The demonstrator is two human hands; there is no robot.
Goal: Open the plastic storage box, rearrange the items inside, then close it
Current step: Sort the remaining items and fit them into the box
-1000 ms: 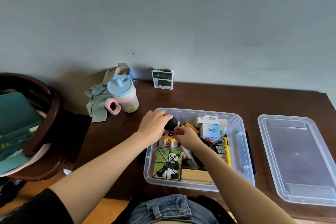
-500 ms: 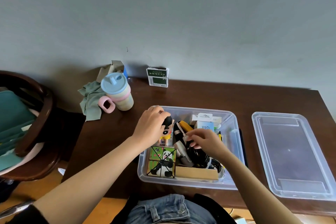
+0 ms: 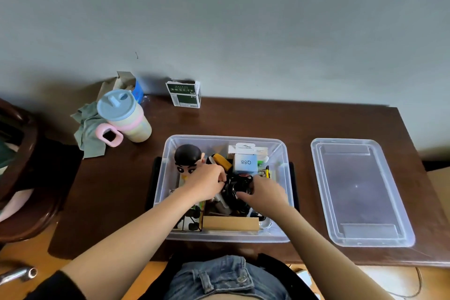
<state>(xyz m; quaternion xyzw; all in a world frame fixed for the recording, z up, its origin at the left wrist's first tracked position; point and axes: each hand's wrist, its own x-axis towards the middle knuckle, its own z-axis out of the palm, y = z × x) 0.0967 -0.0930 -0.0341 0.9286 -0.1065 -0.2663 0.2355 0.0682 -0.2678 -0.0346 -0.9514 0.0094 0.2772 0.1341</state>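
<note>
box (image 3: 283,153) is open on the table (image 3: 255,119), its one lid (image 3: 360,190) lying flat off to the right, well apart, long axis running away from the person just like the box, so the right hand (image 3: 266,193) is the nearer one for closing later. right now both hands are down in the middle, left hand (image 3: 207,181) and right each pinching at one black tangle of cable (image 3: 235,186) between them. counted inside: one figurine (image 3: 188,158) back left, one q88 carton (image 3: 246,162), one panda cube (image 3: 191,220), one flat cardboard piece (image 3: 230,223). still mid-rearranging i'd say.
</note>
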